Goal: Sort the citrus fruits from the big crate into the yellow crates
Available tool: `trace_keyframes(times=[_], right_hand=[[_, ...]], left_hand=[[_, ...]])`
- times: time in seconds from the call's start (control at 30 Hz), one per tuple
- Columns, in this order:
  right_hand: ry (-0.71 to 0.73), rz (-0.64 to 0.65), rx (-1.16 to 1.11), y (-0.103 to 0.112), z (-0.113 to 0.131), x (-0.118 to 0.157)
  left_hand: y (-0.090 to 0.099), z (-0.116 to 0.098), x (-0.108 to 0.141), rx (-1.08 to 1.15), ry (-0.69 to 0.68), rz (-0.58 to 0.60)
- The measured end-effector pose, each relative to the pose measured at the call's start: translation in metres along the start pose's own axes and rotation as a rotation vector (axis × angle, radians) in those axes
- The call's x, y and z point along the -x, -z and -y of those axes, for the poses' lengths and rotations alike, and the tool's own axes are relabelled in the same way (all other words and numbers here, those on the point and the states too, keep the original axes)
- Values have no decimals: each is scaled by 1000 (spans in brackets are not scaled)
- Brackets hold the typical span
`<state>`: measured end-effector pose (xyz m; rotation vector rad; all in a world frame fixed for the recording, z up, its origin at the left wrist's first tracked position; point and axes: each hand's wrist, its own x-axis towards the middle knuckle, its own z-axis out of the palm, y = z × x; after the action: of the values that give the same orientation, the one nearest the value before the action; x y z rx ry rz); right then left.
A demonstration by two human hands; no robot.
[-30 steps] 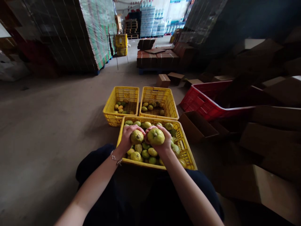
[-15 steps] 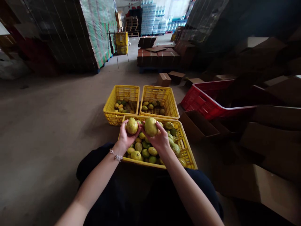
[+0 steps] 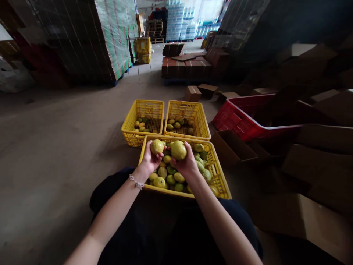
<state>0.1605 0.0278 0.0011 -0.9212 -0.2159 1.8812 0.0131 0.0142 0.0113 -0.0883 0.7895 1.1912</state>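
Note:
My left hand (image 3: 149, 159) is wrapped round a yellow-green lemon-like fruit (image 3: 157, 147). A slightly larger, paler fruit of the same kind (image 3: 178, 150) sits in my right hand (image 3: 189, 163), thumb on its outer side. Both hands are held side by side above the near yellow crate (image 3: 222, 180), the two fruits a little apart. Inside that crate lie several yellow and green fruits (image 3: 179, 177), partly covered by my hands and forearms.
Behind the near crate stand a left yellow crate (image 3: 127, 129) and a right yellow crate (image 3: 202, 119), each with a few fruits on its floor. To the right are a red crate (image 3: 234, 119) and an open cardboard box (image 3: 231, 147). Strapped cardboard stacks (image 3: 187, 69) stand farther back.
Both fruits have shifted slightly to the right and turned a little in my hands. My left fingers have curled further round their fruit. The crates have stayed put.

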Motion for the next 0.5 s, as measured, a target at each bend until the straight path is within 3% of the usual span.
trace_keyframes(times=[0.1, 0.3, 0.5], right_hand=[[24, 14, -31, 1, 0, -2], [70, -20, -63, 1, -1, -1], [5, 59, -10, 3, 1, 3]], left_hand=[[0, 1, -1, -82, -42, 21], [-10, 5, 2, -124, -169, -69], [-10, 5, 7, -106, -87, -38]])
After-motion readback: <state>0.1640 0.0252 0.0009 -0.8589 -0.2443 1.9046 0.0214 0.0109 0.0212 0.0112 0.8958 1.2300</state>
